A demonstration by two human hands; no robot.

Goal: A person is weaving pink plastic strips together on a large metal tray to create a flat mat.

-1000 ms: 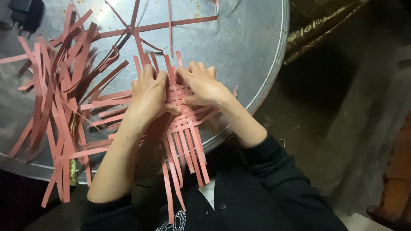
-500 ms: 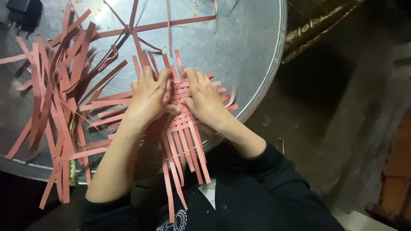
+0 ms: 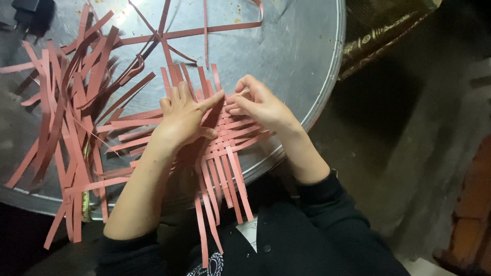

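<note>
Woven mat (image 3: 225, 135) of red paper strips, near front rim of round metal tray (image 3: 307, 46). Left hand (image 3: 184, 115) flat on weave, fingers spread, pinning it. Right hand (image 3: 258, 102) pinched shut on strip end at mat's far edge. Loose strips (image 3: 66, 107) heaped left of mat. Likely light, floppy, tear-prone; best gripped near crossings.

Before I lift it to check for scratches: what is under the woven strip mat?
The woven strip mat lies on the round metal tray. The left hand presses on it, hiding that part; the tray beneath stays covered.
</note>
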